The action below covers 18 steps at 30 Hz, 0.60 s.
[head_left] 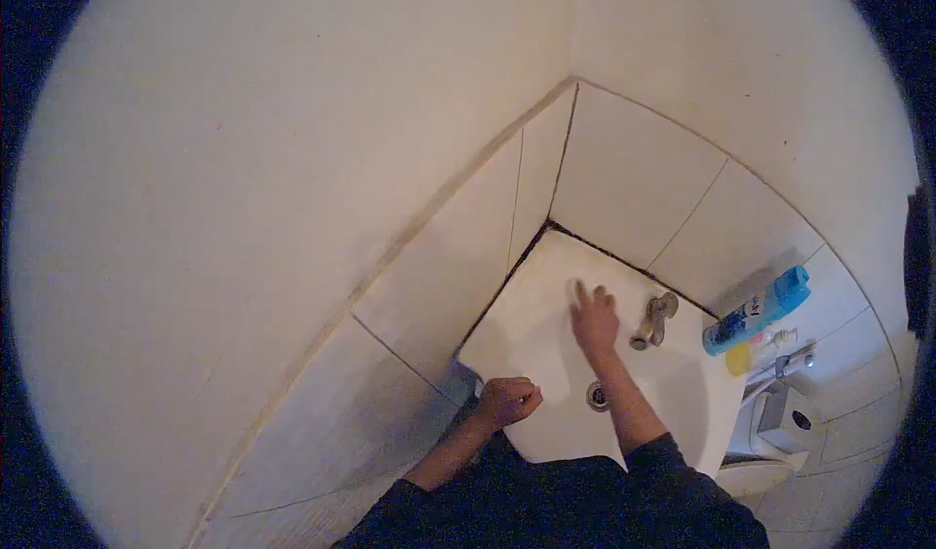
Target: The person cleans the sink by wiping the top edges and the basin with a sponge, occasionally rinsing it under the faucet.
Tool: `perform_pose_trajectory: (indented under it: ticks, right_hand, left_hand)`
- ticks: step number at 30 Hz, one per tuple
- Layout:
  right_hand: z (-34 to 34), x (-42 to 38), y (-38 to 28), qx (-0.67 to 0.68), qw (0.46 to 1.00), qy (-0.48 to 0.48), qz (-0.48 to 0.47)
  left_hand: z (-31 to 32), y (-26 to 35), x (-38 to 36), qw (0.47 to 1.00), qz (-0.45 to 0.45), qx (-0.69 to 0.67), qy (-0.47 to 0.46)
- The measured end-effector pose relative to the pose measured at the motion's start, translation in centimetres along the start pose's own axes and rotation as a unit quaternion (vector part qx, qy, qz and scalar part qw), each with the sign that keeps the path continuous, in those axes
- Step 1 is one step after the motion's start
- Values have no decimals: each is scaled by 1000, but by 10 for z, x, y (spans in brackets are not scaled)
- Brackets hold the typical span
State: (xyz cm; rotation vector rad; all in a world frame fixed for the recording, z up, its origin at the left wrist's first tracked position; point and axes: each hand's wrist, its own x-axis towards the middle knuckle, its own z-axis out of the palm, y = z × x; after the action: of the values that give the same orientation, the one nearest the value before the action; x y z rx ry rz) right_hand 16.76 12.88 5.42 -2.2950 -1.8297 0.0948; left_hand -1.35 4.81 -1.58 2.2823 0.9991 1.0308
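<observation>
A white washbasin [531, 305] fills the corner in front of me, with a round drain [598, 396] in its bowl. My right hand [595, 323] reaches over the basin to its back left part, fingers stretched out and apart, at or just above the surface. Nothing shows in it. Close to its right stands a dull metal tap [657, 321]. My left hand [510, 401] is closed in a fist at the basin's left front edge. A small yellowish bit shows by its fingers, too little to name.
A blue bottle [757, 313] stands on the basin's right back corner, beside a yellow item [738, 358] and small bottles. Further right are a chrome fitting [795, 362] and a whitish box with a dark hole [786, 422]. Tiled walls [624, 169] border the basin's left and back.
</observation>
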Motion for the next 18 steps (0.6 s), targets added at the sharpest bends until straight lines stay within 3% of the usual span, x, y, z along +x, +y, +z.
perform_pose_trajectory:
  ticks: [2,3,5,7,8,11,13,15,17,18]
  right_hand:
    - [29,-18,-20,-33,991,-10,-126]
    - [24,-33,-41,-24,985,-78,-150]
    - [11,-41,-42,27,968,-122,-218]
    - [17,-19,-12,-13,983,25,-182]
    - [10,0,2,-28,993,-46,-102]
    - [-23,7,5,-34,998,6,-55]
    - [-10,-4,-6,-66,993,38,-89]
    - [-22,-21,-23,-49,985,-41,-161]
    - [-25,-2,3,-31,985,-40,-167]
    - [-31,9,13,-35,993,-27,-113]
  left_hand:
    - [-3,2,3,1000,19,14,-20]
    - [-3,2,2,999,20,13,-21]
    - [-3,0,1,1000,8,-2,-22]
    - [-1,-3,0,1000,-5,-1,-31]
    - [0,-4,-1,999,-17,0,-39]
    - [3,-2,2,1000,-14,-7,-14]
    - [3,-3,2,999,-17,11,-29]
    - [1,-2,2,998,-22,31,-47]
    - [-2,3,3,1000,15,1,3]
    - [-2,3,2,1000,12,0,2]
